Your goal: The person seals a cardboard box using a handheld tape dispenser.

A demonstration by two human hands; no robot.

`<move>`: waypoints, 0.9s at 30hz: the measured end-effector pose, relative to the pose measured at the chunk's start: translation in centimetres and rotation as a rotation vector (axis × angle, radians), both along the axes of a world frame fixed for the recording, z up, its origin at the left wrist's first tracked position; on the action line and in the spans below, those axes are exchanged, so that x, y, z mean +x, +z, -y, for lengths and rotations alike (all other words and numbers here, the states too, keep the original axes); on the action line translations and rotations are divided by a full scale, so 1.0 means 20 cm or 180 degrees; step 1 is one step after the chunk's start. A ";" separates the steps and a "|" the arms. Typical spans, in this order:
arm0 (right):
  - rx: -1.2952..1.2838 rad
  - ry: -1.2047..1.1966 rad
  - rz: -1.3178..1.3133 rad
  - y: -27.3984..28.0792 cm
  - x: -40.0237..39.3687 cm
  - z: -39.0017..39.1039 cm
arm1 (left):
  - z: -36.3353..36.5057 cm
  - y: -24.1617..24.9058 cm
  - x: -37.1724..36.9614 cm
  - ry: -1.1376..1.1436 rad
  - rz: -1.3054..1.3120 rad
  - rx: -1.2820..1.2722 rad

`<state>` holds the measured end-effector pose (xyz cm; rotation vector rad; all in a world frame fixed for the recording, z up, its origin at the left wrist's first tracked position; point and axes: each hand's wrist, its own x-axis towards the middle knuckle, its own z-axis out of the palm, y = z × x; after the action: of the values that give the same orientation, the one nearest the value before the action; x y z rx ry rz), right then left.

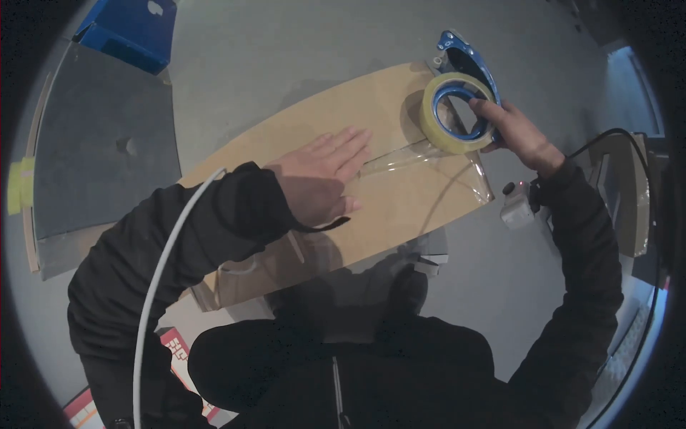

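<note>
A brown cardboard box [286, 146] lies in front of me, its long side running from lower left to upper right. My left hand [321, 175] rests flat on its top, fingers stretched out toward the seam. Clear packing tape [407, 159] covers the right part of that seam and hangs over the right end. Above this end, my right hand [520, 132] grips a blue tape dispenser [468, 53] loaded with a large yellowish tape roll [434, 129]. The thumb lies at the roll's blue hub; some fingers are hidden behind it.
A blue box [132, 32] stands at the upper left, beside a dark grey panel [107, 136]. A white cable [166, 264] passes over my left sleeve. On the right are a black cable [647, 179] and a cardboard piece [632, 207]. Red-and-white packaging [179, 350] lies at lower left.
</note>
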<state>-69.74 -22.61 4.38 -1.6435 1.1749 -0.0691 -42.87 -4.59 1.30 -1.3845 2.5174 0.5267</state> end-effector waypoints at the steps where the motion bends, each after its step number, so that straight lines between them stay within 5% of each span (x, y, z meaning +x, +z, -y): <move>1: 0.0012 -0.0119 -0.0033 -0.01 -0.01 0.00 | -0.02 -0.06 0.00 0.0015 0.0047 -0.0154; 3: 0.0015 -0.0275 -0.0108 0.01 0.02 -0.02 | -0.07 -0.16 0.01 0.0065 0.0091 -0.0397; 6: -0.0327 -0.0065 0.0414 0.06 0.10 -0.07 | -0.14 -0.33 0.05 0.0147 -0.0644 -0.1822; 9: -0.1050 0.0421 0.0250 0.16 0.11 -0.07 | -0.13 -0.24 -0.03 -0.0112 0.0070 -0.1731; 12: -0.1803 0.0673 -0.0681 0.20 0.19 -0.07 | -0.14 -0.11 -0.05 0.0024 -0.0050 -0.1344; 15: -0.2182 0.0955 -0.0885 0.26 0.22 -0.11 | -0.11 0.11 -0.08 0.0109 0.0563 0.0102; 19: -0.1976 0.1169 -0.1011 0.31 0.22 -0.10 | -0.05 0.15 -0.11 0.0234 0.0642 0.0432; 27: -0.1213 0.0373 -0.1102 0.30 0.16 -0.08 | -0.11 0.03 -0.01 0.0279 0.0478 0.0159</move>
<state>-66.44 -21.10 10.46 -2.1188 1.3823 0.0740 -43.06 -2.47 1.90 -1.4636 2.3194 0.4790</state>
